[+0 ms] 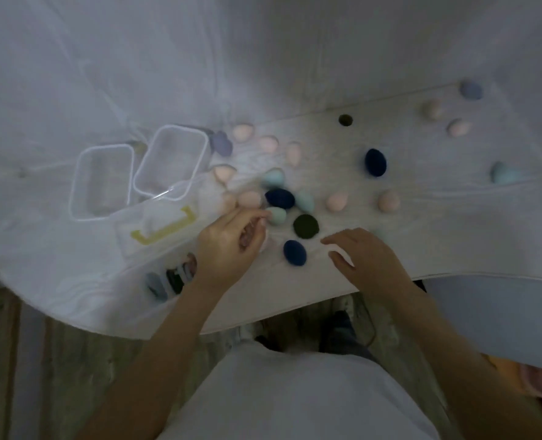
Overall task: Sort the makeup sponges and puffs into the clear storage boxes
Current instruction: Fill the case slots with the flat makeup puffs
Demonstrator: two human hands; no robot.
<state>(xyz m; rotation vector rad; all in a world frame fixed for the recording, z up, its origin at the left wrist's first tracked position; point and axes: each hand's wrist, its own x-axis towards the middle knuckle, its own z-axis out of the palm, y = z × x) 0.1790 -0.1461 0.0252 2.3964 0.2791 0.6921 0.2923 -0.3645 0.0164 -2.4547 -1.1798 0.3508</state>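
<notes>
Several egg-shaped makeup sponges lie scattered on the white table (422, 236): pink ones (337, 201), mint ones (273, 177), navy ones (280, 198) and a dark green one (306, 226). Two clear storage boxes stand open and empty at the left, one (104, 182) beside the other (173, 161). My left hand (231, 246) is curled, its fingertips touching a mint sponge (277, 215), with something pinkish in the palm. My right hand (365, 255) hovers open just right of a navy sponge (295, 253).
A clear lid with a yellow clasp (165, 231) lies in front of the boxes. A clear bag of round puffs (171, 277) sits at the table's near edge by my left wrist. More sponges (471, 89) lie far right. The table edge curves close to my body.
</notes>
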